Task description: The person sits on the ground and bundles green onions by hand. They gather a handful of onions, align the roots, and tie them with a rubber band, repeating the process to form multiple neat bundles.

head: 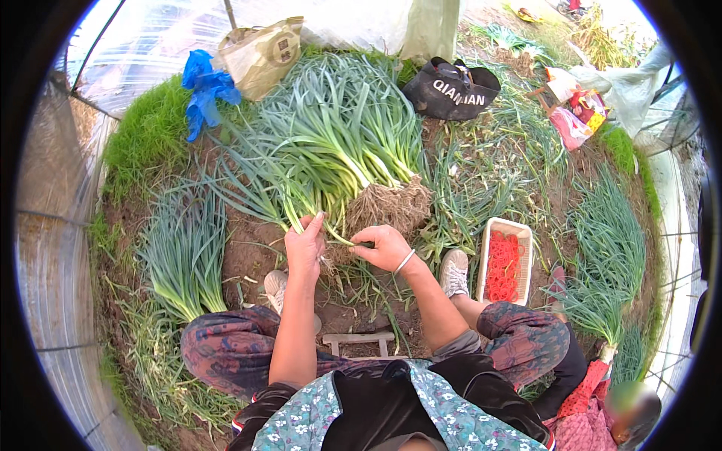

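Observation:
My left hand [305,243] is closed around the pale stems of a few leafy green plants, perhaps leeks or garlic greens [292,211], whose leaves reach up and left. Between the thumb and fingers of my right hand [382,246] is the end of a green leaf [337,235] that runs across from the left hand. Just beyond both hands lies a big heap of the same plants [344,121], with a mass of brown roots [389,206] towards me. A white bangle circles my right wrist.
A cream plastic basket [528,265] of red rubber bands [503,265] stands by my right shoe. Left lies another plant bundle [189,253]. Beyond the heap are a beige bag [254,62], blue plastic bag [206,93] and black bag [451,93]. A person [586,411] sits at lower right holding plants.

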Demonstrator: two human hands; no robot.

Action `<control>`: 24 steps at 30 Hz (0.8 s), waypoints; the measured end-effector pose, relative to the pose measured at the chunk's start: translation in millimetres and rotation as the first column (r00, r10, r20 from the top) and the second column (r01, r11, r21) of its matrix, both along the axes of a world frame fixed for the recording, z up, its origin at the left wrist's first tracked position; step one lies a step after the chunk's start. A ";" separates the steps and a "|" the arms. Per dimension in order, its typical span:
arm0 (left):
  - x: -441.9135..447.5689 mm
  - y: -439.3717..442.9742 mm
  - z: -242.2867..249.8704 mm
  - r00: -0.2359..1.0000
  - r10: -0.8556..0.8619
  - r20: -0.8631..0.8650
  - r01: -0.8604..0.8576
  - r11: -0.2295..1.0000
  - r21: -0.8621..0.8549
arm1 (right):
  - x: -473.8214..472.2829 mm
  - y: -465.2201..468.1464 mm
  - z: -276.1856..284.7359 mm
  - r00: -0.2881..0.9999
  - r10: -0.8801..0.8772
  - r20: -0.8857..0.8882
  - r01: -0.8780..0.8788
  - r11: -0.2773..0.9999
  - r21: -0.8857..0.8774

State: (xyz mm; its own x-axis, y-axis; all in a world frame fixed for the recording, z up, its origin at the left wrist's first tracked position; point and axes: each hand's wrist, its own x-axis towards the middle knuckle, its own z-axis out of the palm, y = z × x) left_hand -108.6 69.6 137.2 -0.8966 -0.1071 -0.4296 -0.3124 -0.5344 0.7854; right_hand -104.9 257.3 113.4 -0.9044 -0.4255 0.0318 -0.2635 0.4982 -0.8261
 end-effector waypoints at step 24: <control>7.6 -14.0 -34.8 0.998 0.033 0.061 -0.032 0.999 -0.014 | 41.7 -14.7 -26.3 0.932 -0.309 -0.187 0.323 0.945 0.048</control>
